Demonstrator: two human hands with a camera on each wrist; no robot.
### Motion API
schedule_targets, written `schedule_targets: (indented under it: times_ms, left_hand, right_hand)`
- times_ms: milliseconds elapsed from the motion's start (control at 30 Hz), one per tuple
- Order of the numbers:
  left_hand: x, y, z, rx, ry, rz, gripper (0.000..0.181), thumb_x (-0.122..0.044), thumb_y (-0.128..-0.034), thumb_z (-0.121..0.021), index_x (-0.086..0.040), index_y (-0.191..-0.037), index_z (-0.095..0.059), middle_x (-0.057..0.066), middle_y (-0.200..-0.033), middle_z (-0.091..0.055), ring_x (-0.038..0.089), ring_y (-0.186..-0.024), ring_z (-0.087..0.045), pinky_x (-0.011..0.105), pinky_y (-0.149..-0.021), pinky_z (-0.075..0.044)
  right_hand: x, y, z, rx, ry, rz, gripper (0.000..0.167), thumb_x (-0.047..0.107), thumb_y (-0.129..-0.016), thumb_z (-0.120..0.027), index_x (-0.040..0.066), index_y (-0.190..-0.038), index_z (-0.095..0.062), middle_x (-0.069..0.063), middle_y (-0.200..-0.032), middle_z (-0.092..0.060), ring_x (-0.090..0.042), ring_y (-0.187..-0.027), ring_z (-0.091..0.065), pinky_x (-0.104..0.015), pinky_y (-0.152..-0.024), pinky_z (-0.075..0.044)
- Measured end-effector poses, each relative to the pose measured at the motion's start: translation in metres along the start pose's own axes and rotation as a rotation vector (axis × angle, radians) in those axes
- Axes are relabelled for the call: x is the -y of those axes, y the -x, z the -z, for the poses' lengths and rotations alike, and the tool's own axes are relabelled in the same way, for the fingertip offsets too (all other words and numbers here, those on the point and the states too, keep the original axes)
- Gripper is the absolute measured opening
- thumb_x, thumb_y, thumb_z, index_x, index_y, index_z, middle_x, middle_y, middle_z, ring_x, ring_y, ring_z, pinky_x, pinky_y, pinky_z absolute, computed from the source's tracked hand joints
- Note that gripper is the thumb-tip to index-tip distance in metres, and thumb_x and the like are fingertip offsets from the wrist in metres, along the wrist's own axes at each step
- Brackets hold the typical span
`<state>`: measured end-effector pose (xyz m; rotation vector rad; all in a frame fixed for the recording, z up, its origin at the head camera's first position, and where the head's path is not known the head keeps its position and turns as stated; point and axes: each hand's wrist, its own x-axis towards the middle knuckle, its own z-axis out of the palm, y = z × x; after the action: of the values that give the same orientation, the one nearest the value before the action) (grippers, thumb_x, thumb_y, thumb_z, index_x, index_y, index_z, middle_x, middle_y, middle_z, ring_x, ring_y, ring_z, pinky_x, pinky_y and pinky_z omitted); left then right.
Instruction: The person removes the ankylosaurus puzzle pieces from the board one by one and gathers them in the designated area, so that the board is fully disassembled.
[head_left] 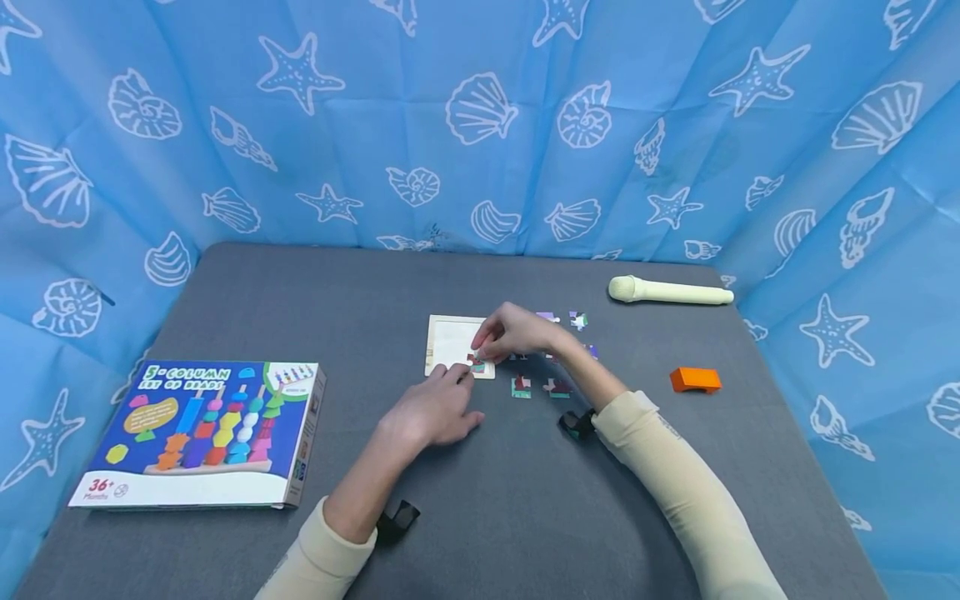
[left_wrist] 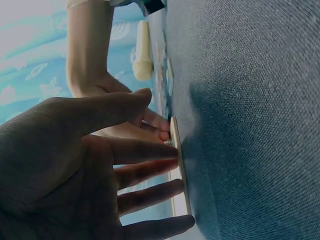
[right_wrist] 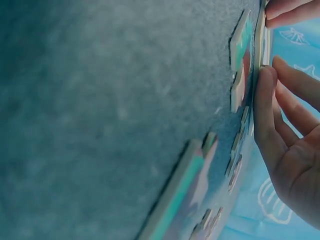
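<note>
A shallow wooden puzzle tray (head_left: 448, 337) lies on the grey table, most of its pale base showing. One red-and-green jigsaw piece (head_left: 477, 365) is in its lower right corner. My right hand (head_left: 516, 330) reaches over the tray's right side and pinches at this piece with thumb and fingertips, which partly cover it. My left hand (head_left: 433, 408) touches the tray's near edge with extended fingers. In the left wrist view the left fingers (left_wrist: 150, 197) are spread along the tray edge (left_wrist: 181, 175), the thumb held apart.
Several loose jigsaw pieces (head_left: 521, 387) lie right of the tray. A pale microphone-shaped object (head_left: 671, 292) rests at the back right, with an orange block (head_left: 695, 380) nearer. A bead-set box (head_left: 195, 433) lies at left. A blue shell-patterned curtain (head_left: 480, 167) surrounds the table.
</note>
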<state>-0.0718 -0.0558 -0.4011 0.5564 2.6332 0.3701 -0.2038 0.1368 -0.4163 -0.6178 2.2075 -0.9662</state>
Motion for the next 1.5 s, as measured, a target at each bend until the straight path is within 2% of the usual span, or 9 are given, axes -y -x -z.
schedule_targets:
  times_ms: [200,300,600,833,1000,1167,1233,1367,1500]
  left_hand:
    - [0.001,-0.001,0.002,0.013,-0.009,-0.024,0.062,-0.040,-0.1087,-0.065,-0.011,-0.161,-0.052,0.004,-0.171,-0.046,0.032,-0.155,-0.044,0.058,-0.116,-0.053]
    - [0.003,-0.001,0.001,0.016,0.004,-0.020,0.063,-0.040,-0.1091,-0.065,-0.009,-0.162,-0.050,0.008,-0.172,-0.043,0.031,-0.157,-0.043,0.057,-0.118,-0.052]
    - [0.006,-0.003,-0.001,-0.016,0.008,0.008,0.062,-0.041,-0.1085,-0.065,-0.002,-0.155,-0.055,0.014,-0.164,-0.049,0.031,-0.150,-0.049,0.058,-0.115,-0.054]
    - [0.007,-0.003,-0.001,0.031,-0.003,0.019,0.068,-0.044,-0.1095,-0.063,-0.005,-0.163,-0.048,0.013,-0.170,-0.045,0.030,-0.158,-0.042,0.059,-0.119,-0.051]
    - [0.006,-0.003,-0.001,0.039,-0.017,0.016,0.068,-0.044,-0.1095,-0.062,-0.004,-0.162,-0.047,0.014,-0.168,-0.045,0.030,-0.157,-0.042,0.059,-0.117,-0.052]
    - [0.003,-0.002,0.001,0.048,-0.005,0.026,0.068,-0.044,-0.1093,-0.063,-0.004,-0.162,-0.048,0.013,-0.169,-0.045,0.028,-0.157,-0.042,0.056,-0.119,-0.052]
    - [0.008,-0.006,-0.006,-0.002,-0.023,-0.005,0.068,-0.046,-0.1077,-0.064,-0.003,-0.159,-0.052,0.013,-0.164,-0.049,0.028,-0.152,-0.046,0.058,-0.113,-0.055]
    - [0.009,-0.006,-0.008,-0.021,-0.019,-0.015,0.067,-0.045,-0.1071,-0.065,-0.002,-0.156,-0.054,0.014,-0.161,-0.051,0.029,-0.148,-0.047,0.058,-0.111,-0.056]
    - [0.004,-0.001,0.000,0.034,0.003,0.020,0.067,-0.043,-0.1092,-0.063,-0.002,-0.160,-0.050,0.014,-0.166,-0.048,0.029,-0.152,-0.044,0.055,-0.119,-0.052]
  right_hand:
    - [0.001,-0.003,-0.003,-0.040,0.091,-0.035,0.007,0.008,-0.098,-0.079,0.002,-0.102,-0.081,-0.008,-0.088,-0.081,-0.014,-0.073,-0.075,-0.031,-0.070,-0.064]
    - [0.000,-0.003,-0.002,-0.049,0.112,-0.053,0.007,0.010,-0.096,-0.082,0.004,-0.099,-0.082,-0.006,-0.085,-0.080,-0.013,-0.071,-0.074,-0.030,-0.068,-0.063]
    - [-0.001,-0.003,0.000,-0.025,0.069,-0.039,0.009,0.009,-0.096,-0.081,0.002,-0.102,-0.081,-0.007,-0.087,-0.080,-0.012,-0.073,-0.073,-0.029,-0.071,-0.064]
    - [-0.003,0.000,0.002,-0.036,0.040,0.011,0.010,0.009,-0.096,-0.082,0.002,-0.102,-0.082,-0.004,-0.084,-0.078,-0.009,-0.071,-0.066,-0.025,-0.065,-0.052]
    - [-0.004,0.006,0.003,-0.040,-0.009,0.052,0.013,0.003,-0.096,-0.078,-0.001,-0.108,-0.080,-0.011,-0.093,-0.081,-0.009,-0.078,-0.071,-0.028,-0.073,-0.060]
    - [-0.001,0.021,0.003,-0.050,-0.052,0.076,0.017,-0.002,-0.097,-0.075,-0.004,-0.113,-0.078,-0.017,-0.101,-0.081,-0.013,-0.088,-0.077,-0.037,-0.085,-0.067]
    - [0.000,0.030,0.004,-0.059,-0.074,0.085,0.017,-0.003,-0.097,-0.075,-0.005,-0.114,-0.077,-0.020,-0.104,-0.081,-0.017,-0.091,-0.078,-0.038,-0.087,-0.067]
    - [-0.002,0.050,0.011,-0.065,-0.097,0.096,0.018,-0.003,-0.097,-0.074,-0.005,-0.115,-0.077,-0.022,-0.106,-0.080,-0.020,-0.095,-0.079,-0.032,-0.087,-0.066]
    - [-0.010,0.070,0.018,-0.079,-0.101,0.075,0.019,0.000,-0.099,-0.074,-0.003,-0.117,-0.077,-0.020,-0.109,-0.081,-0.019,-0.097,-0.079,-0.029,-0.088,-0.066]
